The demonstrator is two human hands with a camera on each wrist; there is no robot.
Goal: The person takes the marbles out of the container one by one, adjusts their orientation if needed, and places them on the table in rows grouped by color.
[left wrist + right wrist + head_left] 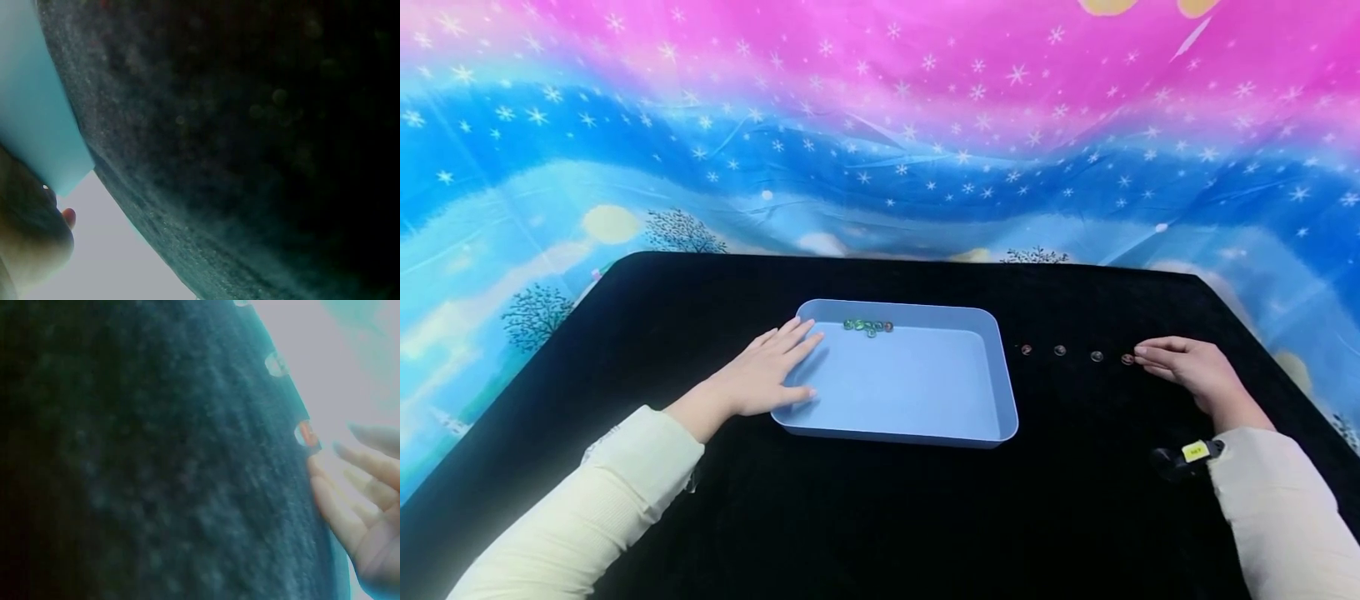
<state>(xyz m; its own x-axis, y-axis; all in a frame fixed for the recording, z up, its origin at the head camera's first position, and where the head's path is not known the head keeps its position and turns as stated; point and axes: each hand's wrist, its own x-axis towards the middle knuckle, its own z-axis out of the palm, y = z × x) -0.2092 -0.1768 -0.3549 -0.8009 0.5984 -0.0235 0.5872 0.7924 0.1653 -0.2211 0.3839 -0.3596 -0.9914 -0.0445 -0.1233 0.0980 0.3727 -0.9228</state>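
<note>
A light blue rectangular tray (pixel 910 383) stands on the black cloth. Several small green glass marbles (pixel 860 325) and one reddish marble (pixel 888 327) cluster along its back wall. My left hand (pixel 767 367) lies spread over the tray's left rim, fingers straight. To the right of the tray, several clear marbles lie in a row, among them one with an orange swirl (pixel 306 433). My right hand (pixel 1195 371) is beside that orange marble, thumb and fingertips close to it; the marble shows in front of the fingertips rather than between them. Whether they touch it is unclear.
Black cloth (pixel 880 517) covers the table. A printed backdrop (pixel 880 167) with snowflakes hangs behind the table's far edge. A dark strap with a yellow label (pixel 1197 452) sits at the right wrist.
</note>
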